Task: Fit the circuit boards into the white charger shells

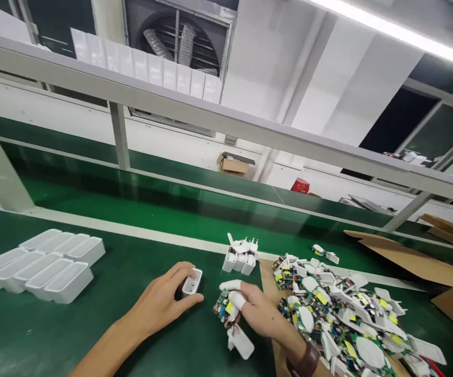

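My left hand (167, 298) is curled around a small white charger housing (192, 283) that stands on the green bench, slotted end up. Its fingers bend over the far side and its thumb lies along the near side. In my right hand (253, 306), which wears white finger cots, a circuit board (223, 306) with yellow and green parts is pinched. A white plug cover (242, 341) hangs below the board. Behind the hands, several white housings (240, 262) stand together with plug parts on top.
At left, two rows of open white housings (69, 280) stand on the bench. A large pile of circuit boards with white covers (340, 314) lies on cardboard at right, near a cardboard flap (391, 262). A metal shelf rail (210, 107) crosses above the green conveyor belt (151, 207).
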{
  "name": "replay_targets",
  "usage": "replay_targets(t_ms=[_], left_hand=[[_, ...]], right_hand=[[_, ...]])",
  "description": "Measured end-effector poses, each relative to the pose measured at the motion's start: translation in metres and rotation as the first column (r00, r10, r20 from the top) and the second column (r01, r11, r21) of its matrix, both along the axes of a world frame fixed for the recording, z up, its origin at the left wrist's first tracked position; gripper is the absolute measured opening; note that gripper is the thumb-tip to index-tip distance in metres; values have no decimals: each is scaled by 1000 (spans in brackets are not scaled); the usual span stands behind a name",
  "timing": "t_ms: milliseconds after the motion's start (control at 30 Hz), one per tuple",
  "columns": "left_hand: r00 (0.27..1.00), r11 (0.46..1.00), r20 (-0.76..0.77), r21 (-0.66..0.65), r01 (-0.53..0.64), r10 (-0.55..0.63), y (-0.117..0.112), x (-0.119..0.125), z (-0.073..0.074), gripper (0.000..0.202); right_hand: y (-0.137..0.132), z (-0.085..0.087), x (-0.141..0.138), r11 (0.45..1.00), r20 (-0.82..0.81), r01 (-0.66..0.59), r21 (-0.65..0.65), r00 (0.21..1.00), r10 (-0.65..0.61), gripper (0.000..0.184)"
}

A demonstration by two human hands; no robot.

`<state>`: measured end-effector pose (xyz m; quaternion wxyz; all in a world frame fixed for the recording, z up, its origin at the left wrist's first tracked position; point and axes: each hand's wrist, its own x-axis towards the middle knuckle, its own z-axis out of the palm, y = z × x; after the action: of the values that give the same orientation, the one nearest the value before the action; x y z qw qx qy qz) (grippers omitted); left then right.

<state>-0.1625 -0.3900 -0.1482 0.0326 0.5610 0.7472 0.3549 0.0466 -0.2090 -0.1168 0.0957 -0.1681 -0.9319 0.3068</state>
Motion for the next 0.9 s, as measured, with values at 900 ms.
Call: replay_targets(t_ms=[900], left_hand=[[962,984,265,-138,110,-71,1,4,-7,92]], right_hand=[[-7,-34,20,974,-432,-24,227,893,123,66]])
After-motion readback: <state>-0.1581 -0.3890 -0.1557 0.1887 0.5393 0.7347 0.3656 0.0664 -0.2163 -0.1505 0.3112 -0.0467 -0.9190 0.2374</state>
